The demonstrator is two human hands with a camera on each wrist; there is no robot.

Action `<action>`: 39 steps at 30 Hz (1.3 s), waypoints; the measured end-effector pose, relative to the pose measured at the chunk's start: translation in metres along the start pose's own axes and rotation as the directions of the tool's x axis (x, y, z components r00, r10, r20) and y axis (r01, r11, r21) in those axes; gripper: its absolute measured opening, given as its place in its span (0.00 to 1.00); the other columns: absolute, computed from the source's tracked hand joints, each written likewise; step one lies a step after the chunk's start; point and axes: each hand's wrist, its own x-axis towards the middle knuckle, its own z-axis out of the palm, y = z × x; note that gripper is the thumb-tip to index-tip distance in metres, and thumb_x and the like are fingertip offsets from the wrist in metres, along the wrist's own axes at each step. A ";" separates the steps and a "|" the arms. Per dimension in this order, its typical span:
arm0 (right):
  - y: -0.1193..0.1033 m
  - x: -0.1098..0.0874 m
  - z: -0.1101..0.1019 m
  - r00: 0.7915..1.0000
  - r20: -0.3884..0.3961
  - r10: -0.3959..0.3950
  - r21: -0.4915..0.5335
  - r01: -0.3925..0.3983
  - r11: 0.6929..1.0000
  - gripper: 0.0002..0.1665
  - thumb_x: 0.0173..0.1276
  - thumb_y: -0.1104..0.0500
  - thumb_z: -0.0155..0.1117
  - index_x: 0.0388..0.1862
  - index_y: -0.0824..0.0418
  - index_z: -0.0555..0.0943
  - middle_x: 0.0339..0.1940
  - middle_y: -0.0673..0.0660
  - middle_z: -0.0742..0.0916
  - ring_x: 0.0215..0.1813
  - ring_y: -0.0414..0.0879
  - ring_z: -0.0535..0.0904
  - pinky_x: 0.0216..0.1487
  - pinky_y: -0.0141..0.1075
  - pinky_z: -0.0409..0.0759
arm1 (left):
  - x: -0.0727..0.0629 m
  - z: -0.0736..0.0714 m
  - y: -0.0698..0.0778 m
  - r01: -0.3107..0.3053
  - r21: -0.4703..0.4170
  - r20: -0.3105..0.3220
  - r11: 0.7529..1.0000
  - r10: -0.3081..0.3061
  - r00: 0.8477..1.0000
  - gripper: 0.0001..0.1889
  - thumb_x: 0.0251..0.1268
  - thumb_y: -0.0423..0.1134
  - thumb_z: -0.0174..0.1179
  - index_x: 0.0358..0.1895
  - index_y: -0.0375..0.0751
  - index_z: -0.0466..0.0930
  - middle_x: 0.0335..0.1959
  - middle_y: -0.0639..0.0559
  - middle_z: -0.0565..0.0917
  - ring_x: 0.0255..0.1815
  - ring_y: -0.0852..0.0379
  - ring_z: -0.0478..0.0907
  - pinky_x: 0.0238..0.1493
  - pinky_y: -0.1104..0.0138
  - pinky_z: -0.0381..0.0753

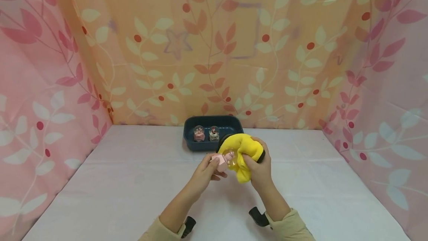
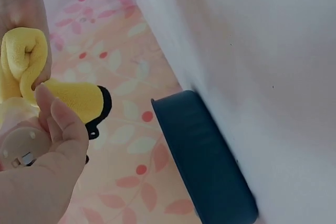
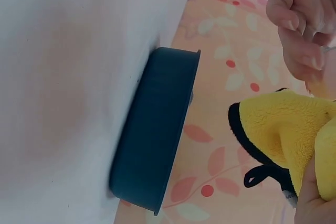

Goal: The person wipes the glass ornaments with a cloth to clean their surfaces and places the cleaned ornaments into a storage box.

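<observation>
My left hand [image 1: 203, 170] pinches a small snow globe by its pink base [image 1: 220, 163], tilted so that its clear dome points to the right. A pink figure shows inside the dome. Bunched in my right hand [image 1: 262, 170] is a yellow cleaning cloth [image 1: 241, 146] with black edging, held against or very near the dome. In the left wrist view the underside of the globe's base [image 2: 23, 148] faces the camera. The right wrist view shows the cloth [image 3: 278, 127] with a black hanging loop; the globe is mostly cut off there.
Behind the hands, a dark blue tray [image 1: 202, 146] stands on the white table [image 1: 133, 181] near the back curtain. It holds a pink snow globe [image 1: 198, 135] and a white-based one [image 1: 214, 134]. Patterned curtains [image 1: 207, 47] enclose the back and sides.
</observation>
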 end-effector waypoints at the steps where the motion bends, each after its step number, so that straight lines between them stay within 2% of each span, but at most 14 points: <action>1: 0.000 0.000 0.000 1.000 -0.003 0.003 0.000 -0.003 1.000 0.33 0.57 0.75 0.59 0.62 0.63 0.66 0.46 0.55 0.74 0.44 0.48 0.71 0.44 0.34 0.77 | 0.000 0.000 0.000 0.005 -0.007 0.007 1.000 -0.005 1.000 0.23 0.79 0.48 0.42 0.62 0.31 0.61 0.41 0.43 0.81 0.42 0.50 0.82 0.45 0.63 0.77; 7: 0.000 0.000 -0.001 0.999 -0.041 0.006 0.043 -0.004 0.999 0.32 0.57 0.76 0.58 0.62 0.62 0.67 0.47 0.55 0.74 0.43 0.47 0.72 0.43 0.34 0.77 | 0.000 -0.002 0.001 0.040 -0.034 0.023 0.999 -0.040 0.999 0.24 0.81 0.50 0.35 0.60 0.30 0.62 0.40 0.44 0.79 0.40 0.52 0.82 0.45 0.64 0.78; 11: 0.001 0.000 -0.003 0.999 -0.029 -0.034 0.103 0.037 0.994 0.33 0.57 0.76 0.57 0.61 0.55 0.68 0.48 0.54 0.74 0.44 0.47 0.71 0.44 0.33 0.77 | 0.001 -0.004 0.001 0.055 -0.065 0.001 0.996 -0.055 0.998 0.25 0.81 0.50 0.33 0.60 0.29 0.64 0.40 0.43 0.79 0.37 0.54 0.83 0.44 0.64 0.80; 13: 0.002 -0.001 -0.004 0.996 0.028 -0.085 0.126 0.081 0.989 0.35 0.56 0.74 0.57 0.61 0.51 0.68 0.49 0.54 0.73 0.45 0.46 0.71 0.45 0.33 0.77 | 0.001 -0.004 0.002 0.060 -0.081 -0.007 0.995 -0.060 0.998 0.25 0.81 0.49 0.33 0.58 0.28 0.65 0.39 0.42 0.80 0.36 0.55 0.83 0.43 0.64 0.80; 15: 0.003 -0.002 -0.006 0.981 0.117 -0.153 0.132 0.137 0.982 0.38 0.55 0.73 0.59 0.63 0.48 0.67 0.51 0.54 0.73 0.46 0.46 0.71 0.46 0.32 0.76 | 0.001 -0.004 0.002 0.070 -0.095 -0.009 0.993 -0.071 0.997 0.24 0.81 0.49 0.32 0.57 0.29 0.65 0.38 0.43 0.80 0.34 0.56 0.82 0.42 0.64 0.80; 18: 0.005 -0.003 -0.007 0.933 0.273 -0.233 0.091 0.216 0.972 0.41 0.56 0.69 0.64 0.67 0.46 0.65 0.54 0.55 0.71 0.47 0.46 0.71 0.47 0.33 0.76 | 0.000 -0.004 0.003 0.088 -0.089 -0.006 0.992 -0.088 0.996 0.26 0.81 0.52 0.32 0.55 0.30 0.68 0.35 0.46 0.79 0.32 0.57 0.81 0.41 0.65 0.80; 20: 0.005 -0.004 -0.007 0.905 0.355 -0.236 0.029 0.242 0.970 0.44 0.58 0.67 0.67 0.71 0.46 0.62 0.57 0.55 0.69 0.48 0.46 0.71 0.47 0.33 0.76 | 0.000 -0.003 0.003 0.094 -0.067 -0.002 0.993 -0.094 0.996 0.29 0.80 0.55 0.32 0.53 0.31 0.70 0.33 0.48 0.79 0.31 0.58 0.81 0.40 0.66 0.80; 22: 0.005 -0.005 -0.007 0.899 0.393 -0.193 -0.034 0.224 0.974 0.48 0.58 0.66 0.70 0.73 0.47 0.59 0.59 0.56 0.68 0.49 0.48 0.71 0.48 0.34 0.76 | -0.001 -0.002 0.003 0.095 -0.033 0.007 0.995 -0.095 0.995 0.31 0.79 0.57 0.32 0.51 0.31 0.73 0.32 0.49 0.79 0.30 0.57 0.80 0.40 0.66 0.80; 24: 0.005 -0.005 -0.006 0.914 0.384 -0.130 -0.092 0.178 0.980 0.51 0.56 0.67 0.71 0.74 0.49 0.56 0.59 0.56 0.67 0.49 0.49 0.71 0.48 0.35 0.75 | -0.002 -0.002 0.003 0.097 0.003 0.023 0.995 -0.097 0.995 0.32 0.78 0.58 0.32 0.50 0.31 0.74 0.32 0.49 0.80 0.30 0.56 0.80 0.41 0.65 0.80; 28: 0.004 -0.006 -0.005 0.955 0.294 -0.048 -0.131 0.090 0.987 0.50 0.53 0.71 0.68 0.72 0.56 0.56 0.58 0.57 0.69 0.49 0.52 0.71 0.48 0.37 0.76 | -0.002 0.000 0.003 0.113 0.064 0.046 0.992 -0.116 0.992 0.29 0.77 0.58 0.39 0.53 0.32 0.72 0.38 0.46 0.81 0.35 0.54 0.82 0.43 0.63 0.80; 30: 0.004 -0.006 -0.004 0.966 0.253 -0.045 -0.142 0.083 0.986 0.49 0.52 0.72 0.67 0.71 0.58 0.57 0.56 0.56 0.70 0.48 0.52 0.72 0.48 0.37 0.76 | -0.002 0.001 0.004 0.116 0.083 0.041 0.990 -0.120 0.992 0.29 0.76 0.57 0.44 0.56 0.31 0.70 0.42 0.44 0.81 0.38 0.53 0.82 0.44 0.62 0.80; 34: 0.004 -0.007 -0.002 0.977 0.202 -0.073 -0.163 0.108 0.981 0.46 0.52 0.73 0.67 0.69 0.60 0.59 0.54 0.57 0.71 0.47 0.51 0.72 0.47 0.38 0.76 | -0.001 0.003 0.005 0.106 0.084 -0.008 0.991 -0.106 0.994 0.31 0.73 0.57 0.50 0.62 0.31 0.68 0.47 0.42 0.79 0.43 0.51 0.81 0.46 0.60 0.79; 39: 0.002 -0.009 0.000 0.986 0.150 -0.070 -0.185 0.098 0.978 0.43 0.53 0.73 0.67 0.67 0.59 0.62 0.52 0.57 0.72 0.47 0.52 0.71 0.47 0.38 0.75 | 0.000 0.004 0.004 0.069 0.033 -0.067 0.997 -0.066 0.996 0.31 0.72 0.53 0.53 0.65 0.31 0.64 0.45 0.42 0.81 0.42 0.49 0.82 0.46 0.60 0.80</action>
